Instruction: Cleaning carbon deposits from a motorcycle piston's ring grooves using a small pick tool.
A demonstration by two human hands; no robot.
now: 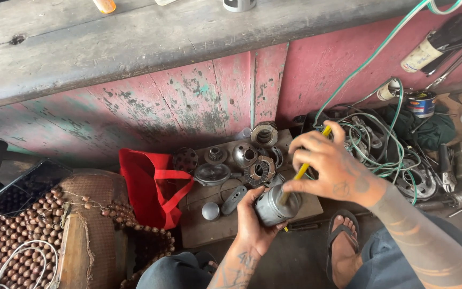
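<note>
My left hand (253,219) grips a grey metal cylinder, a small motor housing (274,205), from below and holds it over a flat board (204,227). My right hand (324,163) comes from the right and holds a yellow-handled tool (307,165), whose tip goes down into the top of the housing. Just behind the housing lie several motor parts: a round winding piece (259,170), a domed metal cover (245,154), a grey cap (213,173) and a ring-shaped part (264,133).
A red cloth bag (153,184) lies left of the board. Brown beaded seat covers (22,235) fill the lower left. Green and white wires (380,144), tools and a small tin (421,103) crowd the right. A worn pink wooden wall (188,101) runs behind. My sandalled foot (342,243) rests below.
</note>
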